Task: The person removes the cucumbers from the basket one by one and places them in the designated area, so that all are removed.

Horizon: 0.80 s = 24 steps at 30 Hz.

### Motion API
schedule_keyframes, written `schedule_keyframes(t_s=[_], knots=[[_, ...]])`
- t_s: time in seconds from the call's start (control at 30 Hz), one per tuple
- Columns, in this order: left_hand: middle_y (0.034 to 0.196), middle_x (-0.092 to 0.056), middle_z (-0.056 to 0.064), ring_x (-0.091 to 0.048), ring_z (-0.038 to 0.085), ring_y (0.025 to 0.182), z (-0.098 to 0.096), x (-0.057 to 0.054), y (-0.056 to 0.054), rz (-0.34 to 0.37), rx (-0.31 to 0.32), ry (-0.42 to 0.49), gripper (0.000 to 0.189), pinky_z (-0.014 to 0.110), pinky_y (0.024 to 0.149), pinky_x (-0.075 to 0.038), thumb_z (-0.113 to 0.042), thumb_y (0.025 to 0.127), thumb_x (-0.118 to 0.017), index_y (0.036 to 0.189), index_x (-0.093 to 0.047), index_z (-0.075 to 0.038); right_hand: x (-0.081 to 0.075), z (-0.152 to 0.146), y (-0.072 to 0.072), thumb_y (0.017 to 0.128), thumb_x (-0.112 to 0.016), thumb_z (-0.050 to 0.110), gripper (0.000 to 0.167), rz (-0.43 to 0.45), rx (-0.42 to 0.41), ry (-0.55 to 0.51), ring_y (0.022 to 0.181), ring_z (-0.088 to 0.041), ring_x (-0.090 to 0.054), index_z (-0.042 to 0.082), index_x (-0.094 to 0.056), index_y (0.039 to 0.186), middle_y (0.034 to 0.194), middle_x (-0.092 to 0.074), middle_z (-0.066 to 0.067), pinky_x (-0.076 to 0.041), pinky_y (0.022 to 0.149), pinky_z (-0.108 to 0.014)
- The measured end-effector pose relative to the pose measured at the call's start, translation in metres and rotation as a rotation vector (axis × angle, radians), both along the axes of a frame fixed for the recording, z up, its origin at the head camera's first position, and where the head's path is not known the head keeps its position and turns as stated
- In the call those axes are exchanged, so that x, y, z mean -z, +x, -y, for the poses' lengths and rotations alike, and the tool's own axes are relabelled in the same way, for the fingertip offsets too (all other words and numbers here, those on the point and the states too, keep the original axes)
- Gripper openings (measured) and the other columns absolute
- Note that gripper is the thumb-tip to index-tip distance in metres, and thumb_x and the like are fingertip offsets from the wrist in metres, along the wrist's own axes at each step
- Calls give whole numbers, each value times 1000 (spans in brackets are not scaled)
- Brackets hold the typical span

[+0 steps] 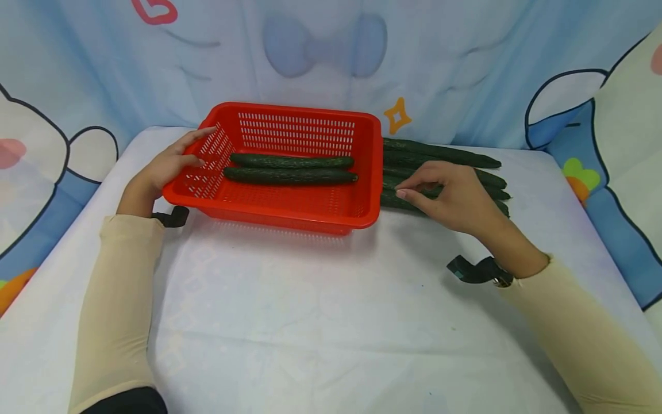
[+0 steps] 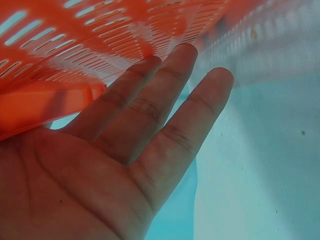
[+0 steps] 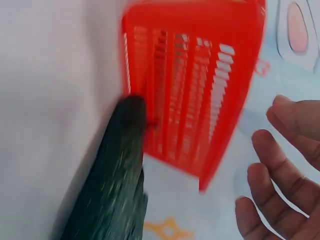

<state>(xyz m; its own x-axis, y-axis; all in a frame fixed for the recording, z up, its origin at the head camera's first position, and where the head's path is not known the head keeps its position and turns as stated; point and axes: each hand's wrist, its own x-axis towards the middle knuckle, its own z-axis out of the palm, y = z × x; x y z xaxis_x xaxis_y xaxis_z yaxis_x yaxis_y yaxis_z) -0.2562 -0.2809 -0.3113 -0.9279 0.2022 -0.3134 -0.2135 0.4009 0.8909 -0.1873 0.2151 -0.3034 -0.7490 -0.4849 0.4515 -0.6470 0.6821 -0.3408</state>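
A red plastic basket (image 1: 289, 202) with slotted walls holds two dark green cucumbers (image 1: 291, 176) lying side by side. My left hand (image 1: 168, 164) grips the basket's left end, thumb over the rim. In the left wrist view, the other fingers (image 2: 175, 137) extend along the outside of its wall. Above a group of several cucumbers (image 1: 439, 150) to the right of the basket hovers my right hand (image 1: 455, 195), holding nothing. Its fingers (image 3: 272, 160) are loosely bent and apart in the right wrist view, where one cucumber (image 3: 107, 180) looms close and blurred.
White cloth (image 1: 310, 322) covers the table. Behind the basket hangs a light blue printed curtain (image 1: 326, 46). Black straps (image 1: 473, 270) with a small device are on the wrists.
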Motion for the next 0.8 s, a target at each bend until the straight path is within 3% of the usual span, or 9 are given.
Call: schedule_keyframes(t_s=[0.2,0.4,0.5,0.67,0.8], knots=[[154,-23,8,-61,13,100,0,2,1,-5,1,8,65,25,78,-59,-14,101,-41,151,-23,-52,-7,45,-23,84,-78,18,11,63,-114,38,84,-18,-57,13,-79,94,87,-70,-3,-45,72,-35],[153,-26,8,-63,13,97,-3,5,0,-4,6,25,65,25,78,-59,-13,101,-40,152,-23,-50,-12,81,-52,85,-77,25,20,168,-137,240,91,-23,-61,12,-78,101,95,-73,-4,-48,84,-39],[154,-25,8,-61,14,101,-5,8,-1,-16,17,22,66,25,79,-59,-12,101,-39,152,-23,-49,-14,94,-64,86,-77,25,24,227,-158,336,91,-21,-64,11,-77,104,97,-74,-4,-53,84,-38],[154,-25,9,-57,16,106,-7,9,-4,-32,25,19,68,26,80,-59,-10,99,-41,153,-22,-48,-12,110,-80,87,-75,27,31,336,-128,494,96,-21,-66,12,-73,114,104,-72,-7,-56,85,-40],[155,-25,9,-57,17,107,-8,9,-5,-32,23,14,69,26,80,-59,-10,99,-41,153,-22,-47,-8,120,-85,87,-74,31,47,413,-73,614,109,-23,-63,13,-64,129,121,-67,-9,-53,93,-45]])
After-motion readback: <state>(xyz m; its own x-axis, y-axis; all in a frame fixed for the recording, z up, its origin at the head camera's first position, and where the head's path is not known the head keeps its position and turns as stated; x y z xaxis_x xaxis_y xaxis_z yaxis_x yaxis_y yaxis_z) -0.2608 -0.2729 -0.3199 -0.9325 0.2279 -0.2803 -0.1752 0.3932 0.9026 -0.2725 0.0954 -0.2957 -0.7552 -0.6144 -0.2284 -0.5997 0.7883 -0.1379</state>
